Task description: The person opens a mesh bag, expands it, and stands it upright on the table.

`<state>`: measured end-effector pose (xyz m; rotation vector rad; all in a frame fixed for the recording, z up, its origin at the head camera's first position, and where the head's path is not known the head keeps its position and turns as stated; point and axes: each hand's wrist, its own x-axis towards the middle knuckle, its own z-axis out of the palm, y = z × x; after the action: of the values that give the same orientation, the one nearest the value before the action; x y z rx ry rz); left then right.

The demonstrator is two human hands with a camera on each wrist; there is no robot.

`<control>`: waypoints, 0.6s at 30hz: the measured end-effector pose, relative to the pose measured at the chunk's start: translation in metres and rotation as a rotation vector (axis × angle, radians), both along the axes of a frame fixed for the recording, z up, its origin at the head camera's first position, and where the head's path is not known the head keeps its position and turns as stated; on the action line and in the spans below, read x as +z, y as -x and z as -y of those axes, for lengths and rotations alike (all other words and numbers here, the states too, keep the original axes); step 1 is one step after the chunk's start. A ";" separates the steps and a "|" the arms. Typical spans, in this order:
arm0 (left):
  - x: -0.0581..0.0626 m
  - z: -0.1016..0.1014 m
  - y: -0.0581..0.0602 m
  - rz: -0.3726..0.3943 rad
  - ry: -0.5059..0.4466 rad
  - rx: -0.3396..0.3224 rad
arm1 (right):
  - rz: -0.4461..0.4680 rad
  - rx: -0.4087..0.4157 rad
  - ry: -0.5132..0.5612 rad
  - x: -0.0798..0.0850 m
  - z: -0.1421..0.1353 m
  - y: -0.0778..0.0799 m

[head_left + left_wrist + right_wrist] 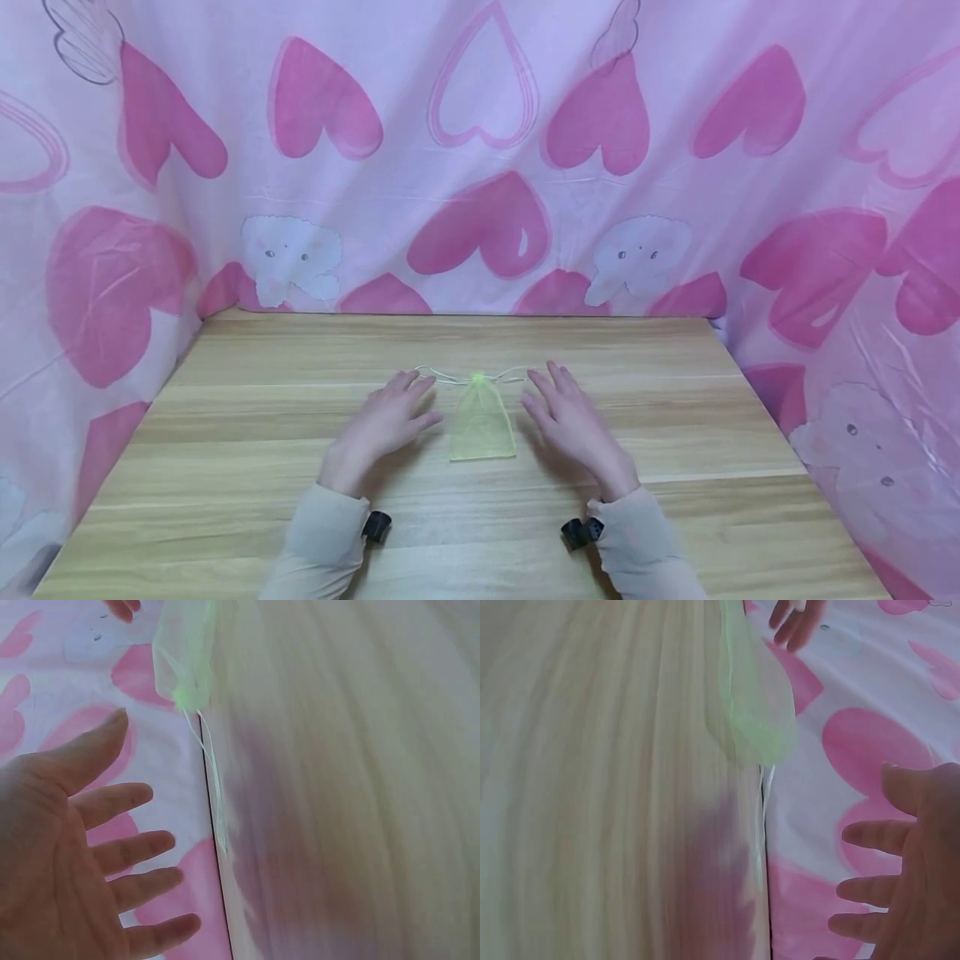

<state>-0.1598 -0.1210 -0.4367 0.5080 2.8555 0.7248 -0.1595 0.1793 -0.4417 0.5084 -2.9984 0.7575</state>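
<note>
Beige fabric sleeves (322, 533) reach over the pale wood-grain tabletop (465, 542) to the left hand (382, 423) and the right hand (573, 425), each grip spread loosely and holding nothing. Between them a sheer yellow-green drawstring pouch (482, 425) lies flat, its neck apparently gathered already and its thin white cords (216, 769) out to both sides, while handling seems not yet begun. Beyond hangs a pink heart-print cloth (480, 225).

We see soft sheen and faint shadows on the flat, light-brown, wood-grained tabletop (472, 537); both wrist views look dimmer and hazier.
</note>
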 end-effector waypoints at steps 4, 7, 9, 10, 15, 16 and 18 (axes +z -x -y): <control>-0.002 -0.011 0.006 0.019 -0.007 0.005 | 0.034 0.022 0.047 -0.002 0.009 0.004; -0.004 -0.019 0.010 -0.008 0.017 0.005 | 0.060 0.032 0.092 -0.006 0.016 0.007; -0.005 -0.023 0.012 -0.028 0.034 0.008 | 0.069 0.039 0.127 -0.007 0.021 0.009; -0.005 -0.025 0.013 -0.035 0.038 0.011 | 0.072 0.040 0.139 -0.008 0.023 0.010; -0.005 -0.034 0.018 -0.036 0.027 0.035 | 0.093 0.038 0.199 -0.011 0.033 0.015; -0.005 -0.036 0.019 -0.033 0.024 0.043 | 0.113 0.032 0.223 -0.012 0.034 0.016; -0.007 -0.040 0.021 -0.034 0.015 0.057 | 0.152 0.020 0.283 -0.013 0.038 0.019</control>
<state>-0.1812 -0.0814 -0.4435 0.4422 2.9157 0.7102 -0.1787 0.1418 -0.4550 0.4884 -2.9469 1.2498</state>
